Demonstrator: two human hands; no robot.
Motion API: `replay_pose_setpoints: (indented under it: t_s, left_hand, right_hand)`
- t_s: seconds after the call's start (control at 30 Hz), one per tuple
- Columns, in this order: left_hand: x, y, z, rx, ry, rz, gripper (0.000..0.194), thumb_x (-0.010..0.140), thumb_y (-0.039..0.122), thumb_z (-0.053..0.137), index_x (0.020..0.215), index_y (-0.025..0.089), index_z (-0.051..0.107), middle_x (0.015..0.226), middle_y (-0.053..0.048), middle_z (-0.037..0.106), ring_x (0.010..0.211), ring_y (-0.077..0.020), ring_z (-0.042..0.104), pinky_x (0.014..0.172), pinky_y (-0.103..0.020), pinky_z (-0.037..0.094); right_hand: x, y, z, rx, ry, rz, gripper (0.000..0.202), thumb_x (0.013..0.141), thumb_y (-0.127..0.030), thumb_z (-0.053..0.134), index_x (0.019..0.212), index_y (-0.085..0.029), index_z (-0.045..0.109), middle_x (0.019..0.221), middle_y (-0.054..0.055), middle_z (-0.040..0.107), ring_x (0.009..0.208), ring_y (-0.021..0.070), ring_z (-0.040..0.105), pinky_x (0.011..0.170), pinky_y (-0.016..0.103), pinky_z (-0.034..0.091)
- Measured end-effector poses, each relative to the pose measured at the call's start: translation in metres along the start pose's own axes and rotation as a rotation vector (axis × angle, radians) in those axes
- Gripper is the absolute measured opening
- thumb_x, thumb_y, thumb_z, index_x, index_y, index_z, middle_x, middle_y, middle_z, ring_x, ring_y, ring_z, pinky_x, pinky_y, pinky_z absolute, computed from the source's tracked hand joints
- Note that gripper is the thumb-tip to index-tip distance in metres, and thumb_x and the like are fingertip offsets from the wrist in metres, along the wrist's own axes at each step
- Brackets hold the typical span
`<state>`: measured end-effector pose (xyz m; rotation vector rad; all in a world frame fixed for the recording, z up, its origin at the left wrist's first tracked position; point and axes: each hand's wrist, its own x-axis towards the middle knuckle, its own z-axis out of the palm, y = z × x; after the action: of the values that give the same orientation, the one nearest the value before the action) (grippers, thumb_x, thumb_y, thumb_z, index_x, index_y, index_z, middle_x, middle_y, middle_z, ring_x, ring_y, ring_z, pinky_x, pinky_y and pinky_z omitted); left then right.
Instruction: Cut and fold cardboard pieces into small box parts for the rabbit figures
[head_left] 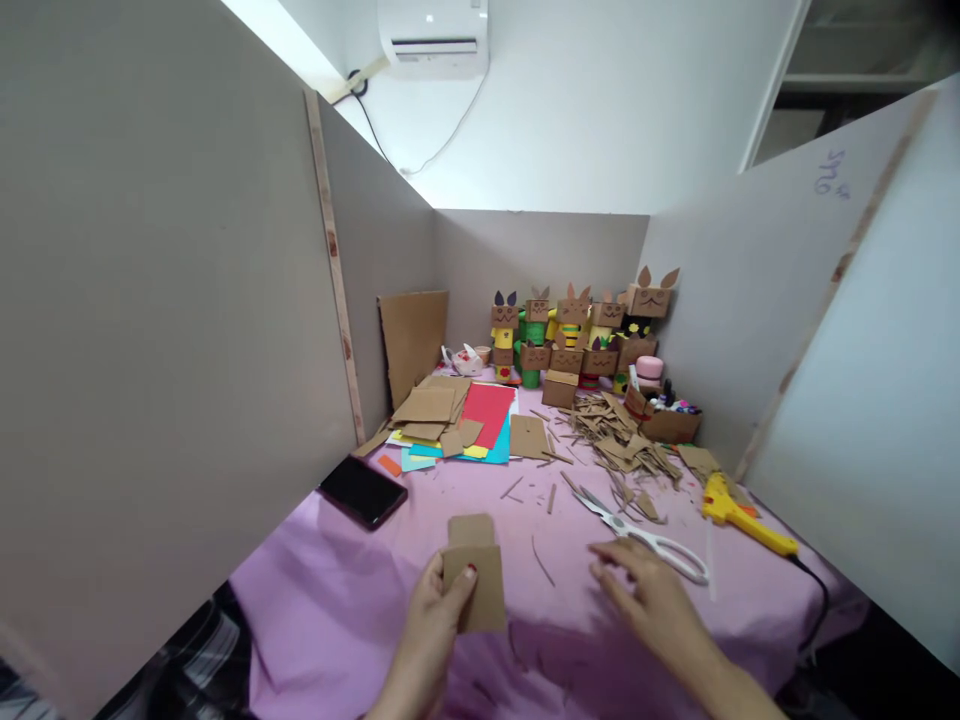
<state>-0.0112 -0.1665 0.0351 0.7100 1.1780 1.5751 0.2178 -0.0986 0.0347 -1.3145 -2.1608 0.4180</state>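
Nearest, the left hand is clamped on what look like two cardboard pieces above the table, thumb across the front one while the other shows behind it, probably so neither slips. The right hand, fingers loosely parted and apparently gripping nothing, is beside the white scissors; whether it touches them I cannot tell. Those and the yellow glue gun lie at right, presumably for easy reach. Farther back, coloured sheets and cardboard scraps lie on separate sides, perhaps for sorting, and beyond them cardboard figures stand in rows by the rear panel.
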Motion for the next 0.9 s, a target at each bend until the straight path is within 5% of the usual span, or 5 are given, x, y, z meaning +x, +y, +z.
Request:
replay_pose_setpoints:
  t_s: [0.23,0.33,0.57,0.77,0.9]
  left_hand:
    - [0.002,-0.004,0.008,0.123,-0.125,0.049,0.03,0.075,0.037,0.06,0.094,0.016,0.054,0.082,-0.006,0.071,0.076,-0.0221,0.067,0.068,-0.031,0.051]
    - [0.02,0.003,-0.007,0.5,-0.038,0.245,0.041,0.086,0.044,0.038,0.116,0.016,0.044,0.104,-0.012,0.066,0.095,-0.0233,0.064,0.082,-0.036,0.05]
    - [0.084,-0.003,-0.039,0.868,-0.042,0.359,0.053,0.061,0.029,0.064,0.111,0.012,0.058,0.132,-0.019,0.052,0.131,-0.0377,0.029,0.109,-0.052,0.012]
    - [0.087,-0.013,-0.044,0.936,-0.091,0.361,0.052,0.08,0.035,0.04,0.124,0.009,0.048,0.125,-0.02,0.057,0.118,-0.0294,0.049,0.102,-0.047,0.03]
    - [0.091,-0.014,-0.044,0.894,-0.102,0.396,0.05,0.07,0.029,0.054,0.118,0.015,0.054,0.114,-0.016,0.063,0.109,-0.0295,0.054,0.098,-0.046,0.036]
  right_hand:
    - [0.007,-0.064,0.052,0.683,-0.208,0.08,0.036,0.083,-0.047,0.046,0.067,-0.016,0.055,0.056,-0.004,0.051,0.052,0.0117,0.05,0.05,0.022,0.039]
    - [0.011,-0.052,0.054,0.719,-0.162,0.157,0.033,0.081,-0.047,0.044,0.065,-0.018,0.046,0.055,-0.006,0.043,0.05,0.01,0.043,0.048,0.021,0.033]
    - [0.021,-0.04,0.063,0.674,-0.192,0.254,0.022,0.078,-0.035,0.045,0.063,-0.02,0.045,0.048,-0.007,0.044,0.04,0.0079,0.041,0.042,0.02,0.03]
    - [0.058,-0.05,0.093,0.535,-0.201,0.273,0.011,0.076,-0.012,0.052,0.066,-0.017,0.053,0.044,-0.01,0.047,0.036,0.0077,0.046,0.039,0.019,0.033]
    - [0.069,-0.057,0.105,0.432,-0.124,0.242,0.009,0.078,-0.014,0.059,0.07,-0.016,0.056,0.053,-0.009,0.053,0.046,0.0088,0.05,0.049,0.022,0.039]
